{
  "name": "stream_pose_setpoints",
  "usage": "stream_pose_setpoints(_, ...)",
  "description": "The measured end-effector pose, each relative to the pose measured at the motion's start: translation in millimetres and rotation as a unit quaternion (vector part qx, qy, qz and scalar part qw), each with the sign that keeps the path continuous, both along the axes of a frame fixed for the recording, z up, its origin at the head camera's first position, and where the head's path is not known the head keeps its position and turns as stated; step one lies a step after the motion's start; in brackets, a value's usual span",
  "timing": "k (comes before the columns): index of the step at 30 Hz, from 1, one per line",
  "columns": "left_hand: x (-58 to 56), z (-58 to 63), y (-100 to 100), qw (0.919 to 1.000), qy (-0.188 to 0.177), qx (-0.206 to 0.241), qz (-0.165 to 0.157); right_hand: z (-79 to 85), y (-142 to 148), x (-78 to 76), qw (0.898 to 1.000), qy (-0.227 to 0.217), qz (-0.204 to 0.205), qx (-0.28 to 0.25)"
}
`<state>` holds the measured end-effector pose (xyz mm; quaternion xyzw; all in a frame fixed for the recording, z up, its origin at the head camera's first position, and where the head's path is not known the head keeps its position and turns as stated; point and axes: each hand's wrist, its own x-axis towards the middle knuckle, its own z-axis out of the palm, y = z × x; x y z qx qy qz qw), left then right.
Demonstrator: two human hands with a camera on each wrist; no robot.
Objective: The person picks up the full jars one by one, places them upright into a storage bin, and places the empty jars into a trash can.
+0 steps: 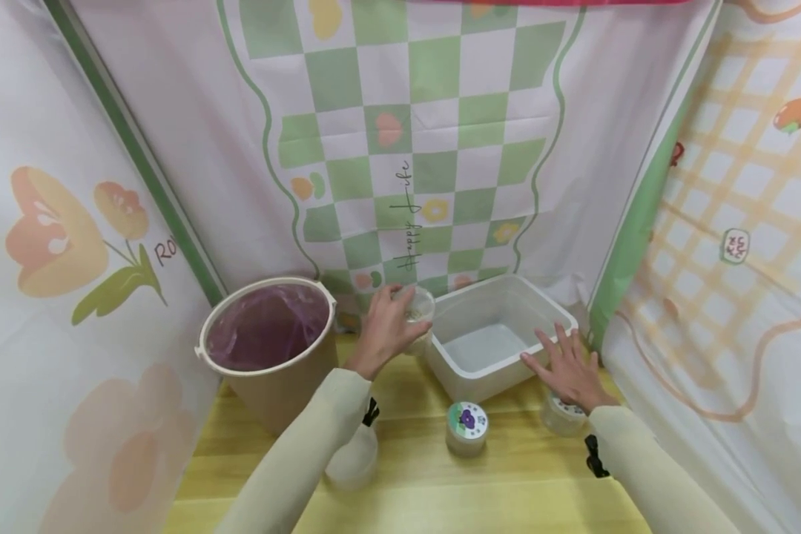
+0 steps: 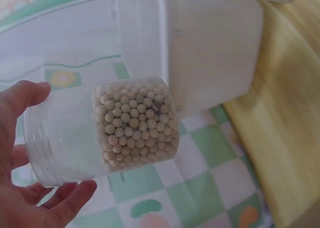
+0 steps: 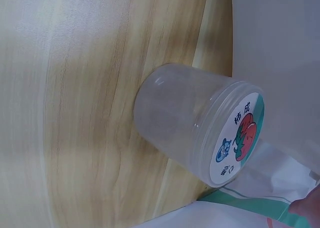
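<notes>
"Happy Life" runs upward on the checkered back cloth. "RO" stands beside tulips on the left cloth. "柿" and "成" top the red-fruit lid, its 2 lower characters blurred; the purple-flower lid has print too small to read.

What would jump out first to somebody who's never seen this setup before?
Probably the clear jar partly filled with small beige balls, gripped by the left hand in the middle of the scene. Next, perhaps, the bucket with a purple liner at the left of the head view. The green-and-white checked pattern on the cloth behind also stands out.
</notes>
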<state>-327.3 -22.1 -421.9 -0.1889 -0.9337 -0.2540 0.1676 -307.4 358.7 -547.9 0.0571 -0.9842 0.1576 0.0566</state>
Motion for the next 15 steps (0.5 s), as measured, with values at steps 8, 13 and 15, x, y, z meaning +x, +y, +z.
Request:
stream_pose_setpoints(8,-14.6,14.7,39.2,0.9999,-0.016,0.002,-0.003,-2.2,-1.7,0.3,1.0,0.003,-0.007,-0.002)
stream_pose_setpoints(13,-21.8,11.3,61.8,0.9993,-0.024,0.012,-0.028,-2.5,-2.9,0.5,1.0,0.0,-0.01,-0.003)
stream_pose_setpoints(15,-25.0,6.9,69.2,0.999,-0.031,0.005,-0.031,-2.6,-3.6,0.0,1.0,0.001,-0.009,-0.002)
